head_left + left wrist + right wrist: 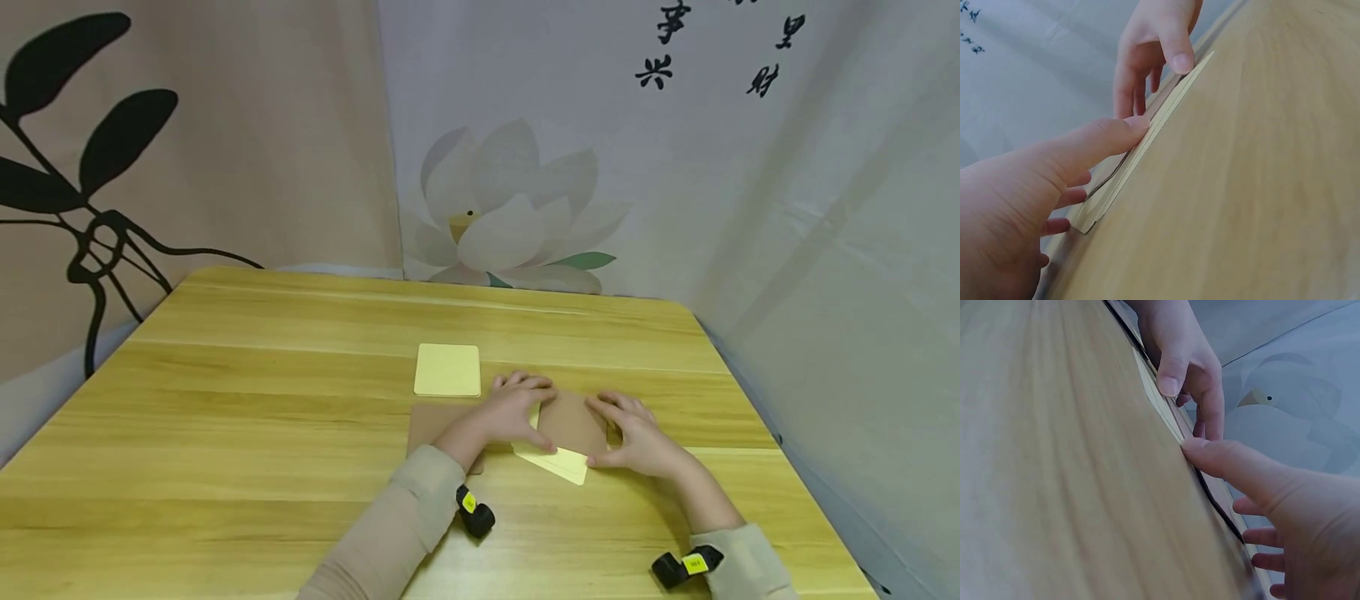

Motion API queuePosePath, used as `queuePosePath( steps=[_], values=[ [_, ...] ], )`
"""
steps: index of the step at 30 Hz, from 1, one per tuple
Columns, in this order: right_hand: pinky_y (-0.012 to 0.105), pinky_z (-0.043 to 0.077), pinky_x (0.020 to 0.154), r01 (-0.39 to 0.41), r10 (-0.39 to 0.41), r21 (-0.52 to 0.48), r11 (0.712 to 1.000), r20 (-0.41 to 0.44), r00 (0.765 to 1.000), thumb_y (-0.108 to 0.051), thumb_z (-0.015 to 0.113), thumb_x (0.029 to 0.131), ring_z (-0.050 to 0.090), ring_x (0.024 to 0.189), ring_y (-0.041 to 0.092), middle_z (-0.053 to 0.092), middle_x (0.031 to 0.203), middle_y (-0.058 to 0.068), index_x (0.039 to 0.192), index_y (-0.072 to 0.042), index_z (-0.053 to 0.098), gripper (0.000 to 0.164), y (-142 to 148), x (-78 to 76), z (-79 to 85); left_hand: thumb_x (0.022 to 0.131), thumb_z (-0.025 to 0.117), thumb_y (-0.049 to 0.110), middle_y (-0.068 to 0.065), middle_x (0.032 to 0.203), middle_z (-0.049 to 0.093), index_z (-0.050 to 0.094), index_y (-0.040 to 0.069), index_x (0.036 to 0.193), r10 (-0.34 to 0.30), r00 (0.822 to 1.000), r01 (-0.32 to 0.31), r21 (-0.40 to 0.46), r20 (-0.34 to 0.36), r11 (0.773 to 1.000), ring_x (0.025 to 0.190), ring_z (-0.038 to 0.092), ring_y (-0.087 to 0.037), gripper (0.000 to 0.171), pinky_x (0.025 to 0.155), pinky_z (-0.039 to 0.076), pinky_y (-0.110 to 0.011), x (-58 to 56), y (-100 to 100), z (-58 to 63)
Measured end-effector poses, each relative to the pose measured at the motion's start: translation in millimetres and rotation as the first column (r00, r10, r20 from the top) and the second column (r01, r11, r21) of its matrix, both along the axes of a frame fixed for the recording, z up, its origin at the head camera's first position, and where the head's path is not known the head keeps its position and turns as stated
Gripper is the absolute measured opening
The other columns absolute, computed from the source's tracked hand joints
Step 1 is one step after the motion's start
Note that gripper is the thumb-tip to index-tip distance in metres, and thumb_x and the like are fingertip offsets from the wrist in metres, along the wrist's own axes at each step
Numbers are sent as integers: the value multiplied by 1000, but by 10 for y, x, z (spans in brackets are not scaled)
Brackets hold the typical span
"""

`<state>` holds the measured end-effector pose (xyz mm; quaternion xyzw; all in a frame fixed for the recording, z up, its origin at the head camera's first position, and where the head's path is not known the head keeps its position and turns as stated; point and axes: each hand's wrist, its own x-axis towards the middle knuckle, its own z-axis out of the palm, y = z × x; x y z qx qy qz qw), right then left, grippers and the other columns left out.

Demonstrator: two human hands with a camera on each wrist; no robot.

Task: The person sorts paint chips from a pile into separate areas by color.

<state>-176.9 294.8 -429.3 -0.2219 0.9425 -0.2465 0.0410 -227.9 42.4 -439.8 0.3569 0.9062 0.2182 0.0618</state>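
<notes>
A brown square card lies between my two hands, on top of yellow cards that stick out askew along its near side. My left hand is at its left edge, thumb near the close corner and index finger toward the far corner. On the other side, my right hand spans the right edge with thumb and index finger apart. Both thumbs touch the near side of the pile in the left wrist view, where the cards show edge-on. The remaining fingers are loosely spread past the sides.
Behind my left hand sits a yellow square card or pile. Another brown card lies partly under my left forearm. The wooden table reaches a printed curtain at the back.
</notes>
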Motion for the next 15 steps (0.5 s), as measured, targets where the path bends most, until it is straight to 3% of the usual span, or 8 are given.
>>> queuePosePath(
  steps=[15],
  values=[
    [64, 27, 95, -37, 35, -39, 999, -47, 998, -42, 80, 75, 33, 126, 37, 44, 137, 13, 140, -6, 50, 80, 15, -30, -53, 71, 76, 57, 4, 139, 45, 54, 18, 138, -7, 998, 6, -10, -62, 1000, 128, 33, -19, 81, 96, 25, -41, 0, 23, -14]
  ],
)
